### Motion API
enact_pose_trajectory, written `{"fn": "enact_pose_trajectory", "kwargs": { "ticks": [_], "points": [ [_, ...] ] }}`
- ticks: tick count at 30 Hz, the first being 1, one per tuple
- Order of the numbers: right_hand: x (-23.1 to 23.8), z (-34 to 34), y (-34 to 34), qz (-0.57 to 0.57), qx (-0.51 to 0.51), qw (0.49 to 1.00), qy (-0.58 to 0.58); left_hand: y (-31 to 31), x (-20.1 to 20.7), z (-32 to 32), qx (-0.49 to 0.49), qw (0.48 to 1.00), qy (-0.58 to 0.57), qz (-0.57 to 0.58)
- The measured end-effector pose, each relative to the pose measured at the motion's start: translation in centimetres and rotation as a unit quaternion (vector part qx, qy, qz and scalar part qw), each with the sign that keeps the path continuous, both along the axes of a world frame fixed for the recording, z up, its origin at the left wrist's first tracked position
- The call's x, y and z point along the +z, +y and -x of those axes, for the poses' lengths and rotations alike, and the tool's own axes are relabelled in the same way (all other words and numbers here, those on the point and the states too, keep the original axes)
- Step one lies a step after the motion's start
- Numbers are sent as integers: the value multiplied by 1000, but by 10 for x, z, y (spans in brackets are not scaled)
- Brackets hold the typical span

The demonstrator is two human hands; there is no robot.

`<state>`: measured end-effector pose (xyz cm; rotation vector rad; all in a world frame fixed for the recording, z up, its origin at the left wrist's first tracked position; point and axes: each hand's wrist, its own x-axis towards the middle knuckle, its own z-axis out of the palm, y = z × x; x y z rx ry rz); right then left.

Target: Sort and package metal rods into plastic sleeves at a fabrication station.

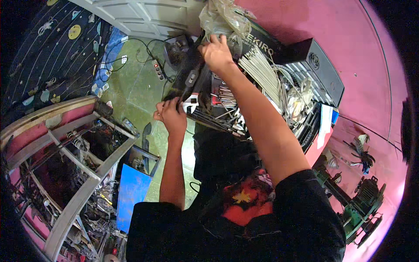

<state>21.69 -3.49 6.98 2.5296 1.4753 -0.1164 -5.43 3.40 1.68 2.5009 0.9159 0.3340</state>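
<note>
Nearest of the work, the silver wrench point(190, 105) lies with its open head just right of the left hand point(171, 114), so that hand is the closer of the two. The left fingers are curled around the near end of a long dark strip point(190, 78), apparently gripping it; whether they also touch the wrench, I cannot tell. The strip's long axis leads away from beside the wrench, tilting rightward toward the right hand point(217, 54).

To the right of the wrench and slightly beyond it, a small red tray point(214, 98) has thin metal rods point(226, 96) lying in and over it. Farther right, past those rods, is a fanned bundle of pale sticks point(262, 72), with a clear bag point(301, 99) of pale, indistinct contents beside it.

Well beyond the wrench, the right fingers are bent at the strip's far end; what they hold is hidden. Past them, farthest from the wrench, a crumpled translucent bag point(224, 17) sits next to a dark lettered box point(262, 37); the contents of both cannot be made out.
</note>
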Motion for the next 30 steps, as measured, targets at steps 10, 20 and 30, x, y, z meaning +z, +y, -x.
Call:
{"fn": "enact_pose_trajectory", "kwargs": {
  "ticks": [10, 20, 30],
  "points": [
    [-18, 4, 8, -58, 0, 998, -27, 9, -8, -6, 7, 999, 20, 35],
    [-2, 46, -11, -139, -28, 987, 71, 11, -5, -14, -12, 999, 50, 13],
    [61, 112, -115, -267, -10, 947, 177, 3, 35, -56, -103, 993, -42, -30]
  ]
}}
